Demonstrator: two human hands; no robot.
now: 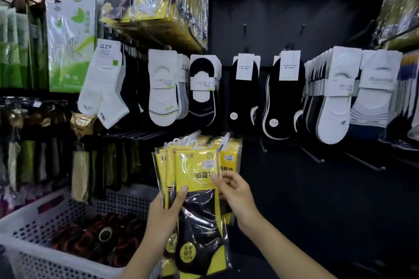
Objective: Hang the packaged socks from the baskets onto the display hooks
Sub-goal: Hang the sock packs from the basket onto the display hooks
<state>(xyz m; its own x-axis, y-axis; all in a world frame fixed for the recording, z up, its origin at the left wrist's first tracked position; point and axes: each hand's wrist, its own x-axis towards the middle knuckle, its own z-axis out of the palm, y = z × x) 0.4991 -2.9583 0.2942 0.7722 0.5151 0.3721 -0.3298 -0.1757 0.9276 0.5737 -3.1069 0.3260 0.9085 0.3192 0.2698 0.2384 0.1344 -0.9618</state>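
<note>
Dark panelling [283, 18] backed the sock display in front of you, with a row of carded socks across its middle: white low-cut pairs [163, 97] toward the left, black pairs [243, 97] at the centre, and more white ones [335, 97] toward the right edge. Black hooks [244, 29] showed above the black pairs. At the lower left of your view sat a white perforated basket [27, 229] holding dark packets [97, 240] (too blurred to read).

Your left grip [167, 210] was clenched round a fanned bundle of yellow packaged socks [172, 165], thumb across the front and fingers hidden behind. The bundle stood upright, just right of the basket's far right corner and below the row of carded socks, with its white plastic hangers [192, 140] uppermost. Your right grip [235, 192] was pinching the right edge of the front packet [197, 165], fingertips [215, 180] on its yellow card. Black socks showed through the clear lower half of that packet. Just behind the bundle, more yellow packets [233, 149] hung low on the panelling; I could not tell whether the bundle touched them.
</note>
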